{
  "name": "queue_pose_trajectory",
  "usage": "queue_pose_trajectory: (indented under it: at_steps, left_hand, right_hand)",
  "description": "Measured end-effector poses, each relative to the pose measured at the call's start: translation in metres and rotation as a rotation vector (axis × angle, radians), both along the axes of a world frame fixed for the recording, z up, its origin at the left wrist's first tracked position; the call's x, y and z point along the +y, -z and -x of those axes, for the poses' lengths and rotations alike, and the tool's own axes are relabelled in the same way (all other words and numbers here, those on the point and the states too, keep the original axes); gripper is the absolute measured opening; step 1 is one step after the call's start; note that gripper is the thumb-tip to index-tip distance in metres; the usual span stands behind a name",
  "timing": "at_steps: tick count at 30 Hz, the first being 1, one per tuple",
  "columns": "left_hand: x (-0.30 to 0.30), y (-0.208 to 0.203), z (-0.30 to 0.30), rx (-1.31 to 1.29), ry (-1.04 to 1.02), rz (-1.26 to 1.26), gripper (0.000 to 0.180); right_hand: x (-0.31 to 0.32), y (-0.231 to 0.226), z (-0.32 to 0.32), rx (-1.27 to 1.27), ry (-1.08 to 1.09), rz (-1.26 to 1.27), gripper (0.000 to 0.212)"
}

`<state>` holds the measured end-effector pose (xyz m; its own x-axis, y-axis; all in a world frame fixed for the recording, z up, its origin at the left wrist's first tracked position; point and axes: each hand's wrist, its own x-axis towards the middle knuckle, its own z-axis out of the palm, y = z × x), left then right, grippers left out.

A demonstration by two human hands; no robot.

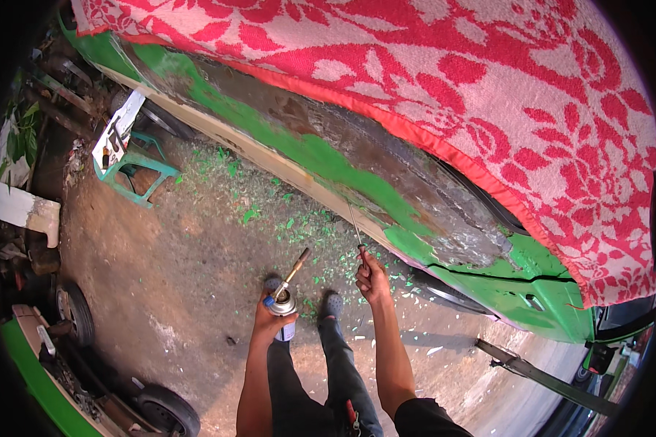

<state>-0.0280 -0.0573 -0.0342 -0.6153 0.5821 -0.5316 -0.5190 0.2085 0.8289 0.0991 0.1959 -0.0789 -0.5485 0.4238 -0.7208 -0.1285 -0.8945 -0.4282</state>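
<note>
A gas torch (294, 271), screwed onto a small canister, is in my left hand (265, 322), fingers wrapped round it. Its brass nozzle points up and away toward the vehicle; I cannot tell whether a flame burns. My right hand (374, 281) grips a screwdriver (354, 224) by its handle. The long thin shaft reaches the lower side of the green vehicle (342, 171); whether the tip touches is too small to tell. Along that side, green paint is stripped in a wide band, leaving a bare brown and grey patch (299, 109).
A red and pink patterned blanket (452, 87) drapes over the vehicle. Green paint flakes (251, 213) litter the ground below. At the left stands a green stool (147, 175) with tools on a white board. Wheels (169, 409) and another green body part (36, 379) lie lower left; a beam (539, 373) juts in at right.
</note>
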Motion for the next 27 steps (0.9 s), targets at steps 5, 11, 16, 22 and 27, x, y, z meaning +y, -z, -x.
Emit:
queue_pose_trajectory:
  at_steps: [5,11,16,22,27]
  left_hand:
    - [0.0,0.001,-0.001,0.035,0.003,0.052,0.064]
    - [0.002,0.003,0.0,0.031,0.007,0.037,0.064]
    - [0.004,-0.004,0.0,0.079,0.027,0.07,0.061]
    - [0.003,-0.001,-0.003,0.015,0.006,0.044,0.062]
    - [0.001,-0.007,-0.002,0.038,-0.017,0.026,0.063]
  right_hand:
    - [-0.002,-0.002,-0.007,0.012,0.001,0.027,0.022]
    - [0.005,0.003,0.005,0.052,-0.056,0.073,0.024]
    - [-0.002,0.007,-0.012,0.151,-0.019,0.197,0.025]
    - [0.003,0.012,0.02,0.149,-0.063,0.206,0.025]
    - [-0.004,0.007,-0.002,0.144,-0.009,0.214,0.024]
